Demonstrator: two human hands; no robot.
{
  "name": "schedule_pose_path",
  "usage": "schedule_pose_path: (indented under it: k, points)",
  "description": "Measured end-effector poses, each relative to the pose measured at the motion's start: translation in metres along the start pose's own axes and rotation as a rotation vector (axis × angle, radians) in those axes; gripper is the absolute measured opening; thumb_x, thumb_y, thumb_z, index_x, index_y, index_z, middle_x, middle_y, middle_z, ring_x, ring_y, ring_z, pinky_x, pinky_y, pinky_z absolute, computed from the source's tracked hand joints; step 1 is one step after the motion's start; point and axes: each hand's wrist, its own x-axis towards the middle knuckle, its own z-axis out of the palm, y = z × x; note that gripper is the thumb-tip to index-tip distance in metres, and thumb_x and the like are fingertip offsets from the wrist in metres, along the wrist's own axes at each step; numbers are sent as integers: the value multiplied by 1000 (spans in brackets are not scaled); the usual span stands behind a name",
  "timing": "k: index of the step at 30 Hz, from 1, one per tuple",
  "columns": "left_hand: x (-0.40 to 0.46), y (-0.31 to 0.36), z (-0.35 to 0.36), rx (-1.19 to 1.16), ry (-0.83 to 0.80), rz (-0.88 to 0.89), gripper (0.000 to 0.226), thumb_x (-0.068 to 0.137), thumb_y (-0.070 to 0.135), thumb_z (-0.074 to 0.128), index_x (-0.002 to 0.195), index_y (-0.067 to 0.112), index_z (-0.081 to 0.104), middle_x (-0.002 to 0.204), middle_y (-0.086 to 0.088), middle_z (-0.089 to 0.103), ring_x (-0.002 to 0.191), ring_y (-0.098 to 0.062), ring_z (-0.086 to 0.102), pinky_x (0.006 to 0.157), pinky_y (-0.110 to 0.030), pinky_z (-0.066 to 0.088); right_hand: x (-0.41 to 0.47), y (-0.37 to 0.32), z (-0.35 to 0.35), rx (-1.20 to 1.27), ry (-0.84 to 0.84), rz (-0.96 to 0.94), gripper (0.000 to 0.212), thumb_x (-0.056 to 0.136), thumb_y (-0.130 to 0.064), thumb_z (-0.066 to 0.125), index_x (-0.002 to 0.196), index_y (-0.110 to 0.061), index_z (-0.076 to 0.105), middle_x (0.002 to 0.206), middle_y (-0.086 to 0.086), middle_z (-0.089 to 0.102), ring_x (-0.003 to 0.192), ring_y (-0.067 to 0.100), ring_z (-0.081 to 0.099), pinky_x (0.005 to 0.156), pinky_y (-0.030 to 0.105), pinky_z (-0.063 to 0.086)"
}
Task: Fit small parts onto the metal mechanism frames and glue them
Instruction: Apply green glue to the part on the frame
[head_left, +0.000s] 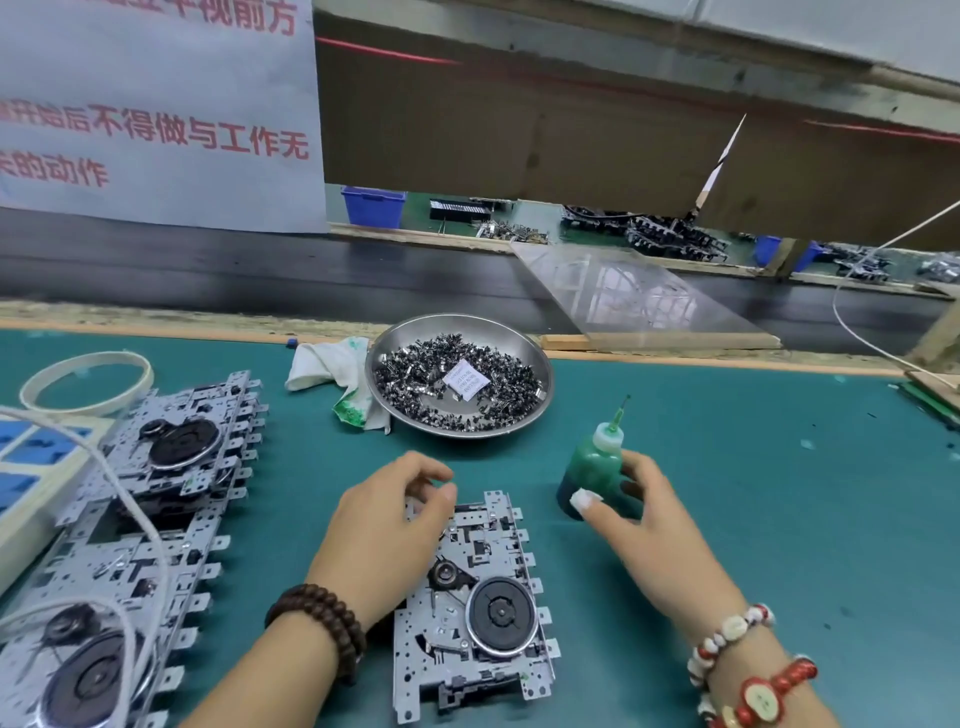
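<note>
On the green worktop (727, 493) a metal mechanism frame (478, 613) lies flat just in front of the person, its black flywheel (500, 614) toward the near end. The left hand (387, 525) rests over the frame's far left corner, fingers curled with the fingertips drawn together at the frame's edge; whether that grip pinches a small part cannot be told, since nothing shows between the fingers. The right hand (649, 525) holds a green glue bottle (592, 467) that stands upright on the worktop just right of the frame, thumb in front and fingers wrapped behind it, so this grip is grasping the bottle; its thin nozzle (621, 413) points up and slightly right. Beyond the hands sits a round metal dish (395, 358) heaped with small dark parts (498, 389), a white paper packet (465, 385) lying on top of them. A crumpled white and green cloth (337, 379) touches the dish's left side. At the left, more mechanism frames (156, 519) lie in an overlapping row, with a white cord (140, 514) trailing across them and a pale ring (85, 382) behind. A dark conveyor belt (208, 260) runs along the far edge of the worktop. A brown bead bracelet (322, 623) circles the left wrist, red and white ones (748, 670) the right.
</note>
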Motion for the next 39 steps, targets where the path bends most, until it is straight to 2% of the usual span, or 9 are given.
schedule_pose_path:
  k: [5, 8, 13, 18, 21, 26, 31, 36, 39]
  points:
    - [8, -1, -4, 94, -122, -12, 16, 87, 32, 58, 71, 33, 63, 69, 15, 62, 70, 2, 54, 60, -7, 36, 2, 3, 1, 127, -29, -89, 20, 86, -16, 62, 100, -29, 56, 99, -15, 66, 92, -9, 60, 80, 7, 45]
    - [12, -2, -5, 92, -136, -42, 21, 87, 32, 59, 66, 32, 62, 62, 16, 59, 60, 5, 51, 55, -5, 37, -6, 0, 2, 355, -47, -76, 25, 74, -37, 65, 98, -30, 62, 90, -17, 66, 83, 1, 65, 71, 15, 51]
    - [16, -3, -3, 104, -158, -80, 23, 87, 32, 58, 65, 30, 62, 67, 11, 63, 57, 2, 50, 52, -7, 36, -9, -8, -2, 791, 0, -4, 21, 64, -27, 65, 82, -21, 73, 75, -3, 61, 52, 3, 44, 40, 13, 35]
    - [18, -6, -3, 26, -193, -164, 21, 86, 32, 60, 71, 22, 69, 69, 7, 67, 62, -6, 55, 58, -17, 42, -12, -17, -2, 1101, -23, 158, 21, 69, -21, 56, 52, -25, 69, 68, -9, 64, 44, 1, 40, 35, 10, 33]
    - [20, -7, -4, -10, -232, -197, 20, 86, 30, 61, 72, 21, 71, 79, 1, 72, 75, -15, 64, 70, -23, 49, -10, -18, -1, 1143, -6, 234, 20, 67, -21, 58, 50, -24, 68, 68, -7, 65, 42, 1, 41, 37, 11, 37]
    - [19, -5, -5, -28, -260, -226, 20, 85, 31, 62, 71, 22, 71, 81, 0, 72, 68, -10, 58, 73, -23, 49, -8, -13, -1, 1189, 44, 259, 12, 59, -20, 65, 62, -17, 76, 81, -1, 71, 45, -2, 47, 46, 9, 44]
    - [18, -2, -7, -56, -288, -268, 21, 87, 31, 60, 72, 21, 71, 83, -3, 73, 70, -12, 58, 75, -24, 50, -12, -11, 3, 959, 82, 129, 15, 64, -20, 61, 73, -12, 70, 76, -1, 72, 57, 1, 62, 48, 11, 46]
    - [18, -1, -7, -72, -293, -288, 22, 87, 31, 60, 78, 15, 72, 82, -1, 72, 70, -13, 59, 76, -26, 51, -17, -10, 5, 720, 172, -5, 28, 54, -42, 76, 72, -21, 73, 75, 2, 71, 70, 13, 67, 58, 20, 53]
    - [18, -2, -7, -77, -284, -289, 23, 87, 32, 60, 75, 16, 72, 76, 5, 71, 66, -11, 58, 74, -23, 49, -19, -12, 5, 622, 198, -68, 57, 39, -65, 82, 76, -23, 73, 76, 2, 71, 72, 12, 68, 57, 18, 52]
